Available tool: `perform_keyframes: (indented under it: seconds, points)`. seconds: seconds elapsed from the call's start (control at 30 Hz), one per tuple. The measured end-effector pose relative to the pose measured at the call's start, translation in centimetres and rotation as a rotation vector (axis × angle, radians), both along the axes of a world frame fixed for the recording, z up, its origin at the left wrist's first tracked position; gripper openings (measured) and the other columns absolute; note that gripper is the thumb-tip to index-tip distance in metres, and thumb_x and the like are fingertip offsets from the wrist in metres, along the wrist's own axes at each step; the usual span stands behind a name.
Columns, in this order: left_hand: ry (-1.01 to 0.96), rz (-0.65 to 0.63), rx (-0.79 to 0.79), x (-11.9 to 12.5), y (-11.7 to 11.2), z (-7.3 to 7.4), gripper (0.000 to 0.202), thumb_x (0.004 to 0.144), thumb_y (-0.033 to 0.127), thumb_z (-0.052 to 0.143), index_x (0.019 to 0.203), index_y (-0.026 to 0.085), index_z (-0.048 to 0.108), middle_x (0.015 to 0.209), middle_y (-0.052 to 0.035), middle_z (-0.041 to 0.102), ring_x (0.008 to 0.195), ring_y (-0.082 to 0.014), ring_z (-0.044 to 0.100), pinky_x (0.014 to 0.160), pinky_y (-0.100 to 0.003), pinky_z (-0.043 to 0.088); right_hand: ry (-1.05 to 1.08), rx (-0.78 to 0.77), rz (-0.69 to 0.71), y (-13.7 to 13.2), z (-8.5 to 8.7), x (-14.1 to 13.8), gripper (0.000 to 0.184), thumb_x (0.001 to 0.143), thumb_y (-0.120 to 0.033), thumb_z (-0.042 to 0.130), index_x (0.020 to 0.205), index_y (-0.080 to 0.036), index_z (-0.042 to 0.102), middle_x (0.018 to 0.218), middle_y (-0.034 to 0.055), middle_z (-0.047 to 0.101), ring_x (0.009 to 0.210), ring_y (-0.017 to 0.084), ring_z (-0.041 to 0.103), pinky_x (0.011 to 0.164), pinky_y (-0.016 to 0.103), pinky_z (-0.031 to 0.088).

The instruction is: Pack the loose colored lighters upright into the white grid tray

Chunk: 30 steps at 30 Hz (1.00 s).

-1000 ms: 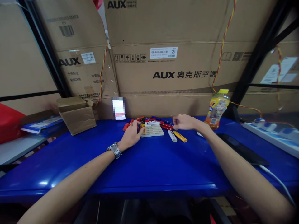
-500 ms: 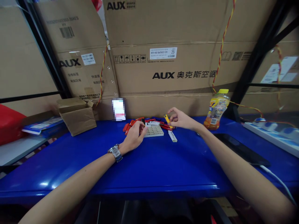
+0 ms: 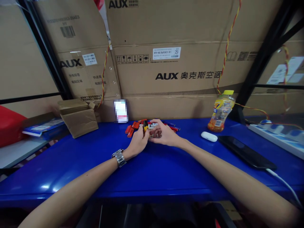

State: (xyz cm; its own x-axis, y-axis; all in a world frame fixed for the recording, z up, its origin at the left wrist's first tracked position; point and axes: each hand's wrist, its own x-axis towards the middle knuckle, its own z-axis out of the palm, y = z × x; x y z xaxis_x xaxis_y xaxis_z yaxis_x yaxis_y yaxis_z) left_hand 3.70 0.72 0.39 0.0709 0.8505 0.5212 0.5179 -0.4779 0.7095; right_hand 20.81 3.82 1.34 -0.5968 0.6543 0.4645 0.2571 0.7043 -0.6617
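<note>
My left hand (image 3: 139, 141), with a metal watch on its wrist, pinches a small yellow-and-black piece (image 3: 145, 126) between thumb and fingers. My right hand (image 3: 165, 133) has come up against it, fingers curled, and I cannot make out what they hold. Behind the hands lies a pile of small red pieces (image 3: 129, 130) and red and blue pen-like sticks (image 3: 174, 128). A white marker-like stick (image 3: 152, 125) shows just above the right fingers. The pale compartment tray is mostly hidden by my right hand.
A lit phone (image 3: 121, 110) leans on the cardboard behind. An open carton (image 3: 80, 122) stands left. To the right are a drink bottle (image 3: 220, 110), a white earbud case (image 3: 209, 136), a black phone (image 3: 247, 152) on a cable and a power strip (image 3: 277, 139).
My right hand has moved left to my left hand, bringing the yellow piece, which now sits at the left fingers. It now covers the tray, and the white earbud case has come into view.
</note>
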Motion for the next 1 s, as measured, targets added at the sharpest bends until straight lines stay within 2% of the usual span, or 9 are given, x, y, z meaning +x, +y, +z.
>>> perform_keyframes:
  seconds: [0.13, 0.2, 0.3, 0.4, 0.57, 0.67, 0.8, 1.0]
  points:
    - [-0.277, -0.122, -0.065, -0.2, 0.5, -0.1, 0.010, 0.088, 0.029, 0.048, 0.084, 0.020, 0.045, 0.069, 0.0017, 0.055, 0.063, -0.0142, 0.056, 0.062, -0.026, 0.046, -0.052, 0.044, -0.074, 0.9, -0.1, 1.4, 0.050, 0.082, -0.036, 0.061, 0.124, -0.019, 0.039, 0.081, 0.0023, 0.063, 0.068, 0.016, 0.062, 0.063, 0.031, 0.051]
    - [-0.409, -0.179, -0.117, -0.2, 0.6, -0.2, 0.015, 0.086, 0.034, 0.050, 0.083, 0.020, 0.046, 0.063, 0.0047, 0.050, 0.053, -0.0111, 0.050, 0.054, -0.023, 0.045, -0.101, 0.059, -0.095, 1.5, -0.3, 1.9, 0.045, 0.084, -0.034, 0.058, 0.123, -0.019, 0.042, 0.078, 0.0017, 0.063, 0.065, 0.015, 0.061, 0.062, 0.031, 0.050]
    - [-0.468, -0.186, -0.208, -0.3, 0.7, -0.1, 0.034, 0.087, 0.049, 0.048, 0.071, 0.019, 0.048, 0.052, 0.0067, 0.042, 0.040, -0.0078, 0.039, 0.039, -0.020, 0.036, -0.174, 0.079, -0.108, 2.1, -0.7, 2.3, 0.037, 0.086, -0.033, 0.055, 0.118, -0.018, 0.045, 0.076, 0.0019, 0.064, 0.064, 0.016, 0.060, 0.061, 0.030, 0.048]
    - [-0.392, -0.101, -0.269, -0.5, 0.7, -0.1, 0.046, 0.085, 0.058, 0.044, 0.058, 0.020, 0.044, 0.042, 0.0080, 0.034, 0.032, -0.0068, 0.030, 0.032, -0.020, 0.028, -0.216, 0.107, -0.101, 2.1, -0.8, 2.3, 0.032, 0.086, -0.032, 0.053, 0.115, -0.018, 0.047, 0.076, 0.0022, 0.065, 0.064, 0.016, 0.060, 0.061, 0.030, 0.047]
    - [-0.235, 0.043, -0.194, -0.8, 1.2, -0.7, 0.035, 0.075, 0.044, 0.059, 0.055, 0.020, 0.042, 0.042, 0.0087, 0.034, 0.032, -0.0056, 0.030, 0.033, -0.020, 0.020, -0.234, 0.131, -0.099, 1.9, -0.5, 2.1, 0.032, 0.086, -0.030, 0.053, 0.115, -0.017, 0.047, 0.076, 0.0021, 0.065, 0.064, 0.015, 0.059, 0.063, 0.030, 0.046]
    - [-0.196, 0.071, -0.165, -0.8, 1.4, -0.9, 0.031, 0.073, 0.040, 0.060, 0.057, 0.020, 0.043, 0.043, 0.0083, 0.036, 0.034, -0.0060, 0.032, 0.035, -0.020, 0.019, -0.232, 0.123, -0.102, 1.9, -0.4, 2.1, 0.032, 0.086, -0.029, 0.053, 0.114, -0.017, 0.047, 0.076, 0.0026, 0.066, 0.064, 0.015, 0.060, 0.063, 0.030, 0.047]
    - [-0.107, 0.108, -0.114, -1.0, 1.3, -0.8, 0.033, 0.076, 0.043, 0.058, 0.058, 0.020, 0.044, 0.044, 0.0077, 0.036, 0.036, -0.0070, 0.034, 0.037, -0.021, 0.019, -0.231, 0.125, -0.091, 1.9, -0.5, 2.1, 0.032, 0.085, -0.028, 0.053, 0.114, -0.016, 0.048, 0.075, 0.0023, 0.065, 0.064, 0.015, 0.059, 0.063, 0.030, 0.047]
    - [-0.097, 0.050, -0.089, -1.1, 1.3, -0.4, 0.034, 0.072, 0.045, 0.068, 0.066, 0.019, 0.047, 0.052, 0.0060, 0.047, 0.042, -0.0087, 0.043, 0.041, -0.021, 0.030, -0.206, 0.134, -0.106, 2.5, -1.0, 2.3, 0.029, 0.086, -0.031, 0.054, 0.111, -0.017, 0.051, 0.075, 0.0022, 0.066, 0.063, 0.014, 0.059, 0.063, 0.029, 0.047]
